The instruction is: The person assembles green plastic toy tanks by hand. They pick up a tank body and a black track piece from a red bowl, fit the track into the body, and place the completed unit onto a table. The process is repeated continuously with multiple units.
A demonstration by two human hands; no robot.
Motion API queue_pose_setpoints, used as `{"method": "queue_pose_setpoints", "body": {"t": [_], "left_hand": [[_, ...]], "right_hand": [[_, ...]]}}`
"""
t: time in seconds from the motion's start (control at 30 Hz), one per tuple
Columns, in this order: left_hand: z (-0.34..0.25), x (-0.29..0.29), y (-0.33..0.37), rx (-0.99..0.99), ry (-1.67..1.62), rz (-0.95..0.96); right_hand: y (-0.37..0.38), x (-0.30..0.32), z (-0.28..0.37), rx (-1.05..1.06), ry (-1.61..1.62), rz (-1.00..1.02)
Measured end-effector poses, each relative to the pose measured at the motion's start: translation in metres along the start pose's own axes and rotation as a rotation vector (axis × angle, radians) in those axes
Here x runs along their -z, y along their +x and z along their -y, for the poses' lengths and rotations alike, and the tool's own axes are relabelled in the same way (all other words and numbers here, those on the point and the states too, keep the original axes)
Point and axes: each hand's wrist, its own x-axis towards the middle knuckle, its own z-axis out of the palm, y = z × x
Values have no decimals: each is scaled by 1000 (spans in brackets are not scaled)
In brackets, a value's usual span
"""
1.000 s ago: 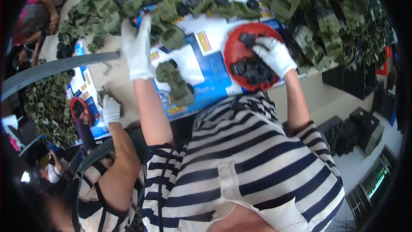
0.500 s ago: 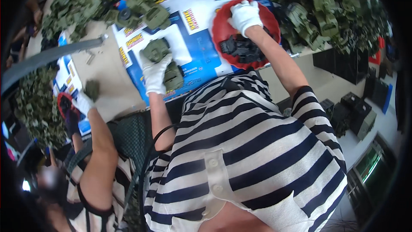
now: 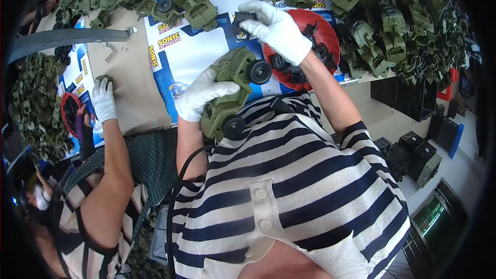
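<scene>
In my white-gloved left hand [image 3: 202, 94] is a green toy truck body [image 3: 227, 72], gripped round its middle and tilted so that two black wheels show along its right side. My right hand [image 3: 276, 30], gloved in white as well, pinches a small black plastic part [image 3: 244, 23] between thumb and fingers, above and to the right of the truck and apart from it. Just beneath the right wrist lies a red scalloped bowl [image 3: 335, 46] holding several black plastic parts [image 3: 326, 54].
Green toy trucks [image 3: 387, 26] are heaped along the table's far side and right end. A printed blue and white sheet [image 3: 170, 80] covers part of the table. At left a co-worker's gloved hand [image 3: 105, 104] works beside another red bowl [image 3: 70, 116]. A grey bar [image 3: 77, 37] juts in from the left.
My right hand has come out of the red bowl to the left with a black part. My left hand has raised and turned the truck, bringing its wheels into view.
</scene>
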Motion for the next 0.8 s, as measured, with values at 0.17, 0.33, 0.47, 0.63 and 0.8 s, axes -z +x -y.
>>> {"method": "queue_pose_setpoints", "body": {"t": [0.17,0.33,0.47,0.63,0.8], "left_hand": [[11,-6,7,-87,89,-81],[19,-17,14,-249,379,-293],[13,-34,14,-311,877,-597],[9,-46,19,-291,1033,-712],[3,-28,12,-241,175,-219]], "right_hand": [[-27,11,21,-69,255,235],[-38,-9,5,-17,-96,-80],[-38,-16,12,-63,-109,-167],[-28,-13,15,-51,-118,-266],[-22,17,10,65,319,43]]}}
